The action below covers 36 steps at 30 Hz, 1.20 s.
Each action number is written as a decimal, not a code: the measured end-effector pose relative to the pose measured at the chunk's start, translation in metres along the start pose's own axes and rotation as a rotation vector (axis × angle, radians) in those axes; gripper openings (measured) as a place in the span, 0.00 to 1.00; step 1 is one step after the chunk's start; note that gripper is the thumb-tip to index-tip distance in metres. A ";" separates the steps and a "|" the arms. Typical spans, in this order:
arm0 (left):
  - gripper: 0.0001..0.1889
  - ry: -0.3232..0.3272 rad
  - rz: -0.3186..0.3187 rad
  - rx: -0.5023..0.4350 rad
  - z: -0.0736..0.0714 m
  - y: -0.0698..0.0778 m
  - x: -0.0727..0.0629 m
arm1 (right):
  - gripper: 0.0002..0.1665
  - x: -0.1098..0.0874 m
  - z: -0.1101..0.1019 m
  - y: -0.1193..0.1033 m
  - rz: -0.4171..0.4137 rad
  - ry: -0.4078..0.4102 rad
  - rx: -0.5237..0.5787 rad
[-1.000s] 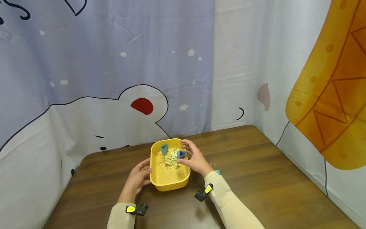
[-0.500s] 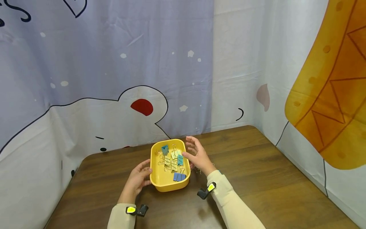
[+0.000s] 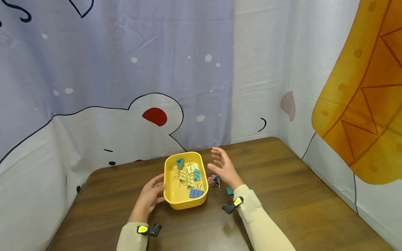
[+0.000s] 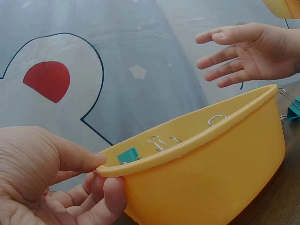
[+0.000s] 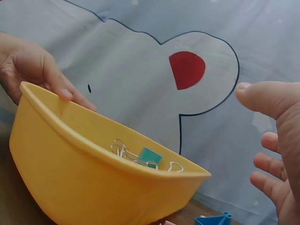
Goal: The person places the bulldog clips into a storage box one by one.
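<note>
My left hand [image 3: 150, 193] pinches the left rim of a yellow plastic bin [image 3: 186, 205]; in the left wrist view the thumb [image 4: 79, 157] lies over the rim and the fingers curl against the outer wall. Inside lie several binder clips: a blue one [image 3: 196, 193] near the front right, a teal one [image 3: 196, 175] along the right side, another teal one [image 3: 180, 164] at the back, and pale yellow ones [image 3: 190, 182] in the middle. My right hand [image 3: 225, 169] hovers right of the bin, fingers apart and holding nothing, as the right wrist view also shows.
On the brown wooden table [image 3: 282, 195], pink and dark blue binder clips [image 3: 215, 180] lie close to the bin's right side. A teal clip [image 3: 230, 191] shows beside my right wrist. A patterned curtain [image 3: 201, 76] hangs behind the table.
A blue binder clip, first at my right fingertips over the bin, now lies inside near the front. My right hand has moved right, out past the rim, uncovering clips on the table.
</note>
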State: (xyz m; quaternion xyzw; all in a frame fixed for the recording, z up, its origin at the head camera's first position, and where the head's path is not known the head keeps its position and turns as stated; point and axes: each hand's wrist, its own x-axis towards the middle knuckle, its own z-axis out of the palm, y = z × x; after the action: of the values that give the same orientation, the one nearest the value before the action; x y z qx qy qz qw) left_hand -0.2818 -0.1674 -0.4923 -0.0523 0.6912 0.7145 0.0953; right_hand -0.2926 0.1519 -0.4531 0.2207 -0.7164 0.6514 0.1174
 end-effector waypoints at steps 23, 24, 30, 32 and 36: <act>0.28 0.004 -0.003 0.013 -0.001 -0.001 -0.001 | 0.41 -0.009 -0.017 0.047 -0.015 -0.120 -0.316; 0.28 0.004 -0.002 0.012 -0.001 -0.001 -0.001 | 0.41 -0.010 -0.017 0.047 -0.016 -0.127 -0.323; 0.28 0.003 -0.001 0.007 -0.001 0.000 0.000 | 0.41 -0.011 -0.015 0.042 -0.018 -0.135 -0.332; 0.28 0.003 -0.001 0.005 -0.001 0.000 0.000 | 0.40 -0.010 -0.017 0.042 -0.033 -0.120 -0.313; 0.29 0.002 -0.004 0.003 -0.001 0.000 0.000 | 0.40 -0.010 -0.023 0.041 -0.077 -0.070 -0.234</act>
State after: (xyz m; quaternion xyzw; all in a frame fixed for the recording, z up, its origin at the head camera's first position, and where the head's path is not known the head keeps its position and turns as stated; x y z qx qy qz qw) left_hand -0.2821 -0.1679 -0.4919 -0.0542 0.6923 0.7131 0.0960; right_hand -0.3058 0.1785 -0.4910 0.2554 -0.7823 0.5501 0.1423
